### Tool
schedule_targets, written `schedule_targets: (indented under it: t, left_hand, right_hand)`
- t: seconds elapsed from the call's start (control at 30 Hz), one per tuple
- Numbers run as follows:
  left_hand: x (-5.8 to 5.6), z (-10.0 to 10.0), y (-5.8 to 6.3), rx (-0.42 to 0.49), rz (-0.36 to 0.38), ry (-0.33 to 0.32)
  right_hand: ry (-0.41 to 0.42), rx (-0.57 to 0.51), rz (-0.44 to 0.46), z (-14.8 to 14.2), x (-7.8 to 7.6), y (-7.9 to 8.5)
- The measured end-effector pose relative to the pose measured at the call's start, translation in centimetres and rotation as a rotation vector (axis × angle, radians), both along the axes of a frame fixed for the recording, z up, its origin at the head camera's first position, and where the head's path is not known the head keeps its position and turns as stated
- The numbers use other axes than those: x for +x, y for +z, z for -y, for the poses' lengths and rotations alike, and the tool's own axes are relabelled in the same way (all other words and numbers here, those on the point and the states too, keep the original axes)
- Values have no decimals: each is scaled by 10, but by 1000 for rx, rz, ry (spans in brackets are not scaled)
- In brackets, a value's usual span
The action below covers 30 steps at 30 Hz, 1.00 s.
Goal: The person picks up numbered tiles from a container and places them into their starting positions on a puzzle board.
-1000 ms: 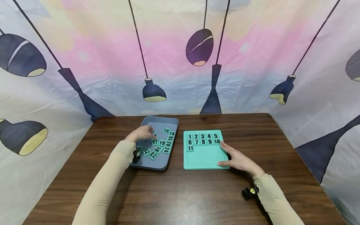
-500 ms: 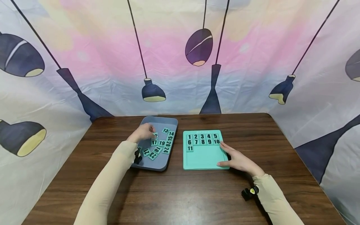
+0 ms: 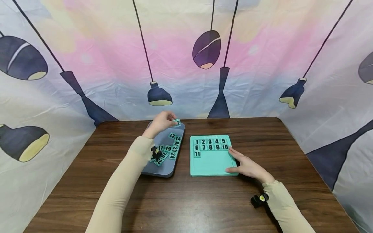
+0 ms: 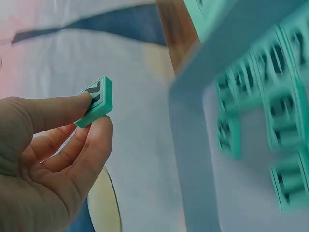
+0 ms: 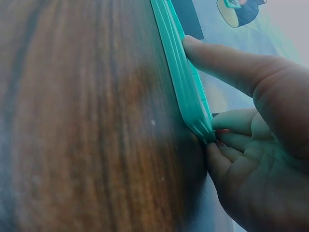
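In the head view, my left hand (image 3: 162,123) is raised over the far end of the grey tray (image 3: 165,169). Thumb and fingertips pinch a green number tile (image 4: 99,99); a 2 shows on it, the rest of its face being covered by the thumb. Several loose tiles lie in the tray, among them a 13 tile (image 3: 172,135) and a 24 tile (image 3: 173,155). To the right is a mint-green number puzzle board (image 3: 212,165) with tiles 1 to 11 in rows. My right hand (image 3: 247,165) holds its near right corner, thumb on top, fingers along the side.
Both tray and board rest on a dark brown wooden table (image 3: 186,204). Behind the table's far edge hangs a cloth backdrop (image 3: 186,64) printed with lamps. The left forearm crosses the tray's near left part and hides some tiles.
My left hand picked up the tile marked with a 2 from among the tiles in the tray and lifted it up toward the tray's far end. The right hand and board stayed put.
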<state>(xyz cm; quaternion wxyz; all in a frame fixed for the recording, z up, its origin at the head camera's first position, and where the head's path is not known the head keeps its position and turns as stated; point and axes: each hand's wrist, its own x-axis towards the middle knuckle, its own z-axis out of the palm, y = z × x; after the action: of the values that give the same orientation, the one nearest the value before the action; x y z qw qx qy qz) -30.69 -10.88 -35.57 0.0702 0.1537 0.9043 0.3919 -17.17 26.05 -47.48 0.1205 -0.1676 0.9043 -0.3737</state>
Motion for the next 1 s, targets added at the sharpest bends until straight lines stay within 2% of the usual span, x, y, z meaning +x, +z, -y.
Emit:
schedule_targets:
  t: [0.07, 0.2, 0.4, 0.53, 0.63, 0.8, 1.0]
  left_hand:
    - [4, -15, 1, 8, 8, -31]
    - [12, -47, -4, -4, 8, -105]
    - [32, -88, -21, -90, 19, -229]
    - [42, -108, -34, -97, 86, -285]
    - [46, -116, -45, -96, 135, -323]
    - [49, -119, -59, -120, 153, -372]
    - [51, -119, -67, -179, 119, -349]
  right_hand:
    - [3, 2, -3, 0, 0, 0]
    - [5, 1, -1, 1, -1, -1]
    - [2, -6, 16, 0, -1, 0]
    - [-8, -1, 24, 0, -1, -1]
    - [-13, 2, 26, 1, -1, -2]
    - [-16, 1, 29, 1, -1, -2]
    - [-15, -4, 25, 0, -1, -1]
